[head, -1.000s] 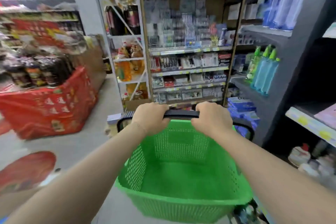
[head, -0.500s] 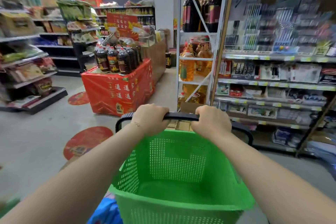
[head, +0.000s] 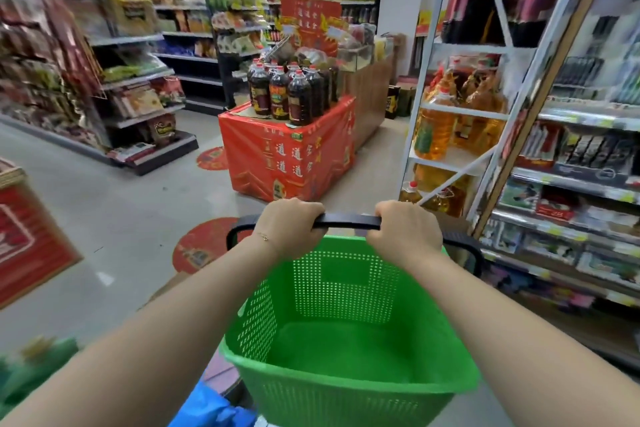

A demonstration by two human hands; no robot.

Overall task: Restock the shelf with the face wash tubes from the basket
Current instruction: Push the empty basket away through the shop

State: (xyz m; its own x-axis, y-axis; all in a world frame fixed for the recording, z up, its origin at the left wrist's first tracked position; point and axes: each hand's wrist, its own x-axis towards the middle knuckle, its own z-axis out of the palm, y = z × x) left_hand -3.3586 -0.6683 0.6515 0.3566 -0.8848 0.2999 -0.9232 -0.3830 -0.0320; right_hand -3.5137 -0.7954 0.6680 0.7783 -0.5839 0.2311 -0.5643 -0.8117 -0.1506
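The fingers of the left hand (head: 290, 227) are curled over the black handle (head: 346, 220), knuckles up, and the fingers of the right hand (head: 405, 231) wrap the same bar just beside them, with a short stretch of handle bare between the two. A thin bracelet (head: 265, 236) sits on the left wrist. Both forearms reach out straight from the bottom of the view.

The handle stands over the far edge of the green basket (head: 346, 383), which hangs in front of the person. No tubes show in it: its green floor and perforated walls are in plain sight, and I see no face wash anywhere else in view.

Ahead across the grey floor (head: 114, 218) is a red stand (head: 287, 159) topped with dark bottles (head: 287, 97). To the right is a white rack (head: 450, 111) of yellow oil, then shelves (head: 571, 184) of small goods, too blurred to read.

Judging from the bare basket, the stocking itself seems finished, or a fresh load is wanted; this step looks like carrying the basket through the store. The next move calls for a firm two-handed hold and a path between the stand and the rack. Which shelf takes the tubes I cannot tell.
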